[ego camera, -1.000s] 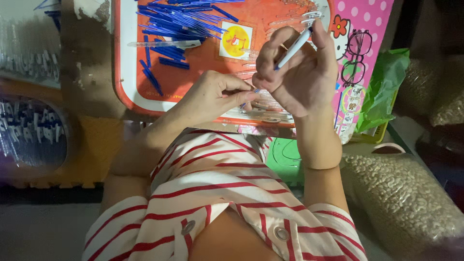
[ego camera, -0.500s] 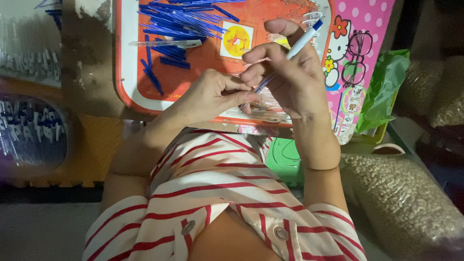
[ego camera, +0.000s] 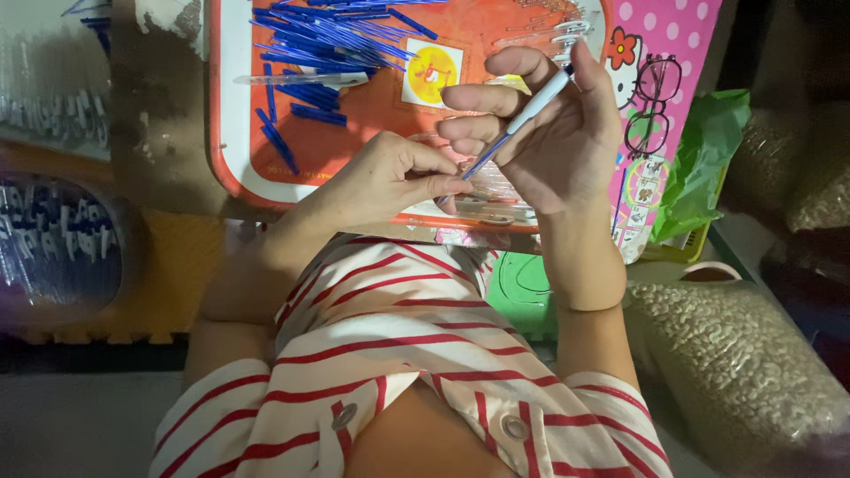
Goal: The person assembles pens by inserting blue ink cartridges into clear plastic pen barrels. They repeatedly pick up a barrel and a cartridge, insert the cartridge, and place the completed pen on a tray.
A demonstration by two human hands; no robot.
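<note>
Right hand (ego camera: 553, 142) is up over the orange tray (ego camera: 232, 133), fingers curled around a clear pen barrel (ego camera: 531, 108) that slants from top right down to lower left. Left hand (ego camera: 390, 177) sits just beside it, fingers pinched tight on the barrel's lower end, where a thin blue refill (ego camera: 482, 164) shows. Whether that refill is fully seated I can't tell; the fingertips cover the joint.

On the tray behind the hands there's a loose heap of blue refills (ego camera: 332, 40) spread across the top, one clear barrel (ego camera: 301, 80) lying apart on the left, and a few more clear parts (ego camera: 549, 31) near the top right corner. A pink patterned board (ego camera: 660, 80) stands to the right, with green plastic (ego camera: 704, 150) next to it, and a bag of pale grains (ego camera: 735, 354) lower right (a tight workspace, all of it).

Risks from here, as I judge them: the refill is thin, and a pinch this close to the tip could bend it if it goes in at an angle to the barrel. The right-hand grip looks loose round the middle, so a hard push could slide the barrel through. And a drop would send the piece into the striped lap (ego camera: 398, 354) or off the tray edge.
</note>
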